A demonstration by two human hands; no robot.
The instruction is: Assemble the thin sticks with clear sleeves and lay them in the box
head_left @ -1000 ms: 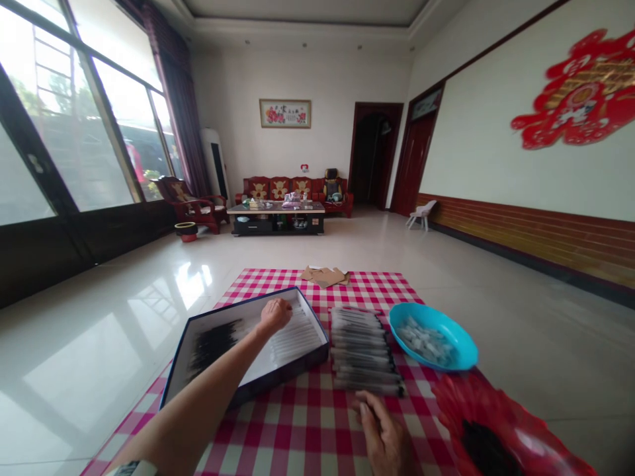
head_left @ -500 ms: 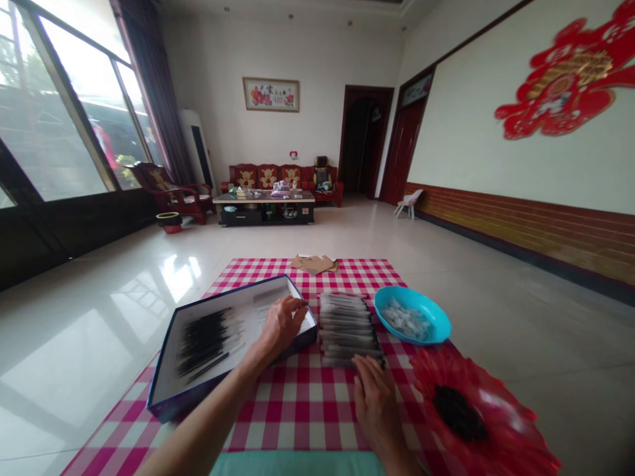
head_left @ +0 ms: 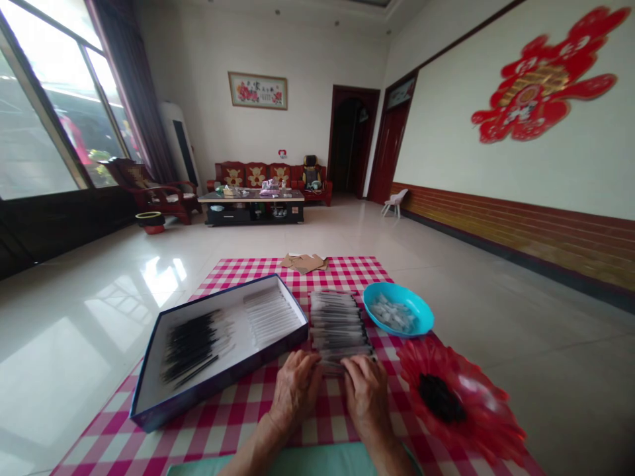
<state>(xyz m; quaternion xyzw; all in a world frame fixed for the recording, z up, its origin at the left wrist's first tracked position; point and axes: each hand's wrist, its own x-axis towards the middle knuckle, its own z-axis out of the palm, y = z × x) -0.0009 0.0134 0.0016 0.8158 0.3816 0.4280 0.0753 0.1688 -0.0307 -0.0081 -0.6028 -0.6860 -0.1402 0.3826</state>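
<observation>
On the tablecloth (head_left: 238, 406), I am logging the box (head_left: 218, 387) lying left of the pen row (head_left: 340, 324), rods (head_left: 191, 344) filling its left part, tubes (head_left: 270, 316) its right. The bowl (head_left: 424, 318) is sitting right of the row, the flower dish (head_left: 483, 403) nearer. Cardboard (head_left: 306, 264) is lying behind. The left hand (head_left: 295, 383) and right hand (head_left: 367, 390) are flanking the row's near end.

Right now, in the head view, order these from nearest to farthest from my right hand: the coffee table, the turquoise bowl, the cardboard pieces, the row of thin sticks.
From your right hand:
1. Row of thin sticks, right at your fingers.
2. Turquoise bowl, ahead, to the right.
3. Cardboard pieces, at the cloth's far edge.
4. Coffee table, across the room.
</observation>
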